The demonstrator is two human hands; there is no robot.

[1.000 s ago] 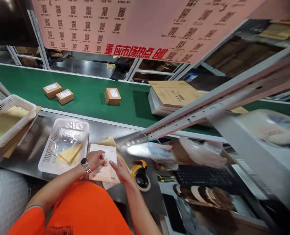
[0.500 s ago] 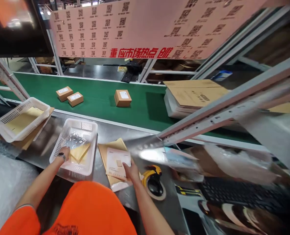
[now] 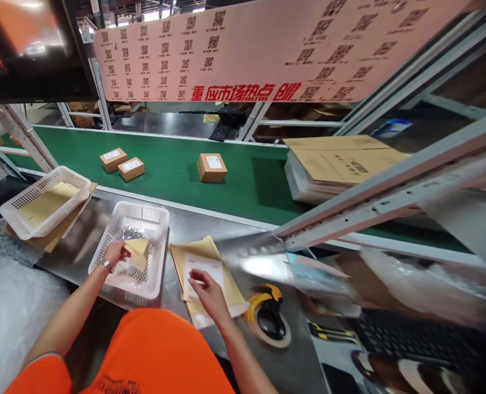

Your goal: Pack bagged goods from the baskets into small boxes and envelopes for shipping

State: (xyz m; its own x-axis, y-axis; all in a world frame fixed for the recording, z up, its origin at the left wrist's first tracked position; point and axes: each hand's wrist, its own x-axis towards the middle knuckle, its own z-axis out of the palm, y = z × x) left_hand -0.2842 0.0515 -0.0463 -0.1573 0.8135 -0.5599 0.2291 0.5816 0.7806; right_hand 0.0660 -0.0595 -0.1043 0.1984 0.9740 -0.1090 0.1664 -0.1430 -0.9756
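My left hand (image 3: 115, 253) reaches into a white perforated basket (image 3: 165, 235). Its fingers are closed on the edge of a small yellow envelope (image 3: 138, 250), and clear plastic packaging lies around it. My right hand (image 3: 205, 289) is over a white printed sheet (image 3: 216, 271), with the fingers loosely bent and apart and nothing visibly gripped. Under the sheet lie larger tan envelopes (image 3: 205, 249) on the metal bench. A yellow and black tape dispenser (image 3: 269, 314) sits to the right of that hand.
Behind the bench runs a green conveyor (image 3: 164, 158) carrying several small cartons (image 3: 212, 167) and a stack of flat cardboard (image 3: 341, 156). Another white basket (image 3: 46, 202) stands far left. A slanted metal post (image 3: 374, 202) crosses the right side, near a keyboard (image 3: 407, 336).
My right hand has let go of the white sheet, which now lies on the envelopes. My left hand has raised the small yellow envelope's edge slightly. The view has shifted a little.
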